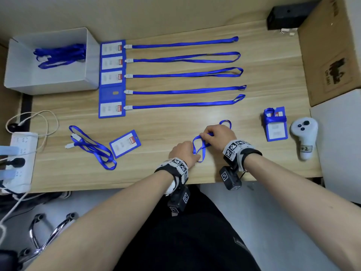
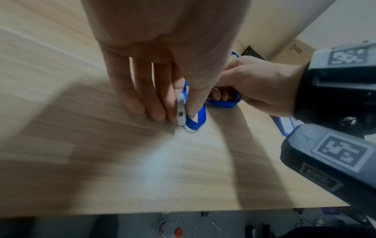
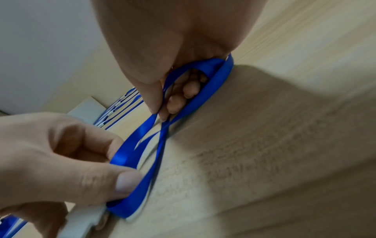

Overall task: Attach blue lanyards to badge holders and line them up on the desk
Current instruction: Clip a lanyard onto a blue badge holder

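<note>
A blue lanyard (image 1: 201, 146) twists into a figure-eight near the desk's front edge, held by both hands. My left hand (image 1: 196, 156) pinches its white clip (image 2: 181, 111) between thumb and fingers against the desk. My right hand (image 1: 203, 136) pinches the strap (image 3: 142, 140) between thumb and forefinger, with a loop (image 1: 225, 123) trailing behind. Several badge holders (image 1: 112, 79) with straightened lanyards (image 1: 185, 75) lie in a row at the back. To the left lie a loose badge holder (image 1: 125, 146) and a loose lanyard (image 1: 91, 148). A lanyard-wrapped holder (image 1: 275, 125) lies right.
A white box (image 1: 58, 81) holding more lanyards stands at back left. A power strip (image 1: 19, 151) with cables sits at the left edge. A white controller (image 1: 303, 137), a cardboard box (image 1: 330, 45) and a black device (image 1: 285, 16) crowd the right side.
</note>
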The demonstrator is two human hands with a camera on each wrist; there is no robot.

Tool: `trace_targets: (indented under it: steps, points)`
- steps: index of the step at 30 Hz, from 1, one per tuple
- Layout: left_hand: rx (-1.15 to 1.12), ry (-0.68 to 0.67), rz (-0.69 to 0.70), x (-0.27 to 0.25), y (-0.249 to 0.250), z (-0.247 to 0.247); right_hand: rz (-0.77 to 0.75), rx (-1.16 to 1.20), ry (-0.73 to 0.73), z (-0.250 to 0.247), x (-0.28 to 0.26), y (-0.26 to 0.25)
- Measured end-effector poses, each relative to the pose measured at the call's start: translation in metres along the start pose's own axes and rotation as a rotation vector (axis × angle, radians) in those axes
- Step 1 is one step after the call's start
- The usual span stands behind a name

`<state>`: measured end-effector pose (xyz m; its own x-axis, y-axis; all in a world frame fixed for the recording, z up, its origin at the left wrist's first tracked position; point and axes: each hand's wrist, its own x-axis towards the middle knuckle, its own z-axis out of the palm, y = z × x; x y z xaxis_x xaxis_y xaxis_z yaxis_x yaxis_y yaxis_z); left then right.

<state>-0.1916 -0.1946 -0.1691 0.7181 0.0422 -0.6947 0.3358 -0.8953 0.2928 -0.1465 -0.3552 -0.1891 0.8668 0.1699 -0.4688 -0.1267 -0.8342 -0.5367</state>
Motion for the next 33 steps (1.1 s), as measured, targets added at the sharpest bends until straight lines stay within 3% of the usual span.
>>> trace_targets:
  steps: [7,11,15,26,33]
  points:
    - [0.021,-0.019,0.019,-0.004,-0.030,-0.024,0.000,0.086,-0.115,-0.003,0.004,0.005]
    - [0.036,0.031,0.056,-0.007,-0.064,-0.057,-0.006,0.413,-0.146,-0.013,0.003,-0.008]
    - [0.044,0.086,0.062,-0.011,-0.090,-0.101,-0.046,0.628,-0.066,-0.040,0.001,-0.039]
    - [0.090,0.300,0.031,-0.011,-0.130,-0.215,-0.061,0.412,-0.228,-0.071,0.042,-0.122]
    - [-0.037,0.326,-0.026,0.000,-0.178,-0.275,-0.175,0.525,-0.215,-0.073,0.053,-0.202]
